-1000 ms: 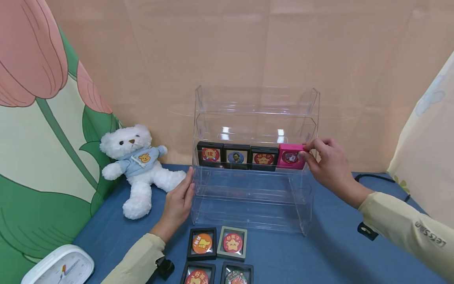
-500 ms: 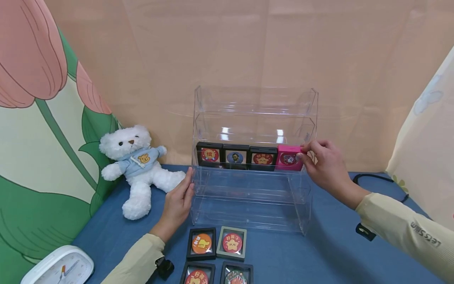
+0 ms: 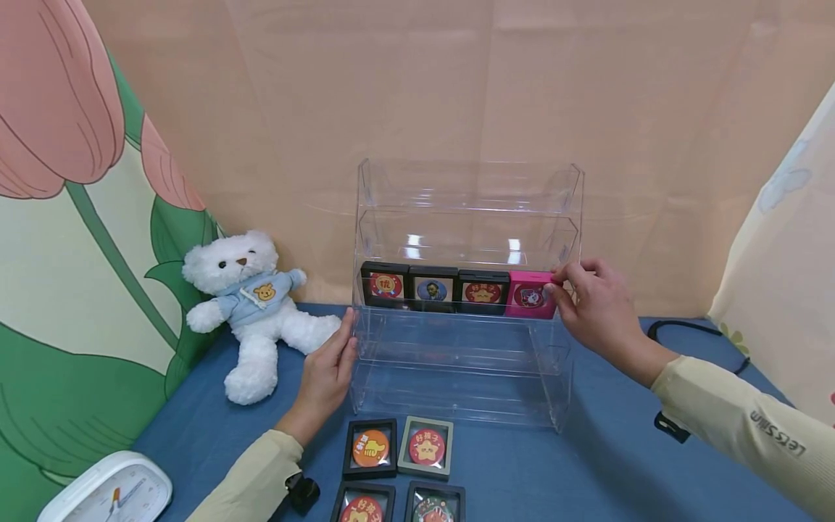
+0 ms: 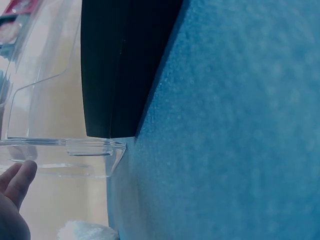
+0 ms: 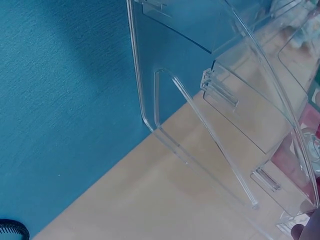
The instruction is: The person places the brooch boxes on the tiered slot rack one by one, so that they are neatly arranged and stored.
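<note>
My right hand (image 3: 600, 308) pinches the upper right side of a pink frame with a round badge (image 3: 530, 296) between thumb and index finger. This frame sits at the right end of a row on the middle tier of a clear acrylic display stand (image 3: 457, 341). Beside it on the same tier stand three black frames, one with a red badge (image 3: 385, 286), one with a blue badge (image 3: 433, 289) and another red one (image 3: 483, 292). My left hand (image 3: 324, 373) touches the stand's left side with straight fingers; in the left wrist view its fingertips (image 4: 25, 172) lie by the clear panel.
Several framed badges lie before the stand, including an orange one (image 3: 370, 448) and a grey-framed one (image 3: 427, 448). A white teddy bear (image 3: 257, 308) sits left. A white clock (image 3: 111, 489) is at front left, a black cable (image 3: 691, 324) at right.
The pink frame has moved slightly left and down into the tier, in line with the black frames. My right hand went with it. My left hand stays in place.
</note>
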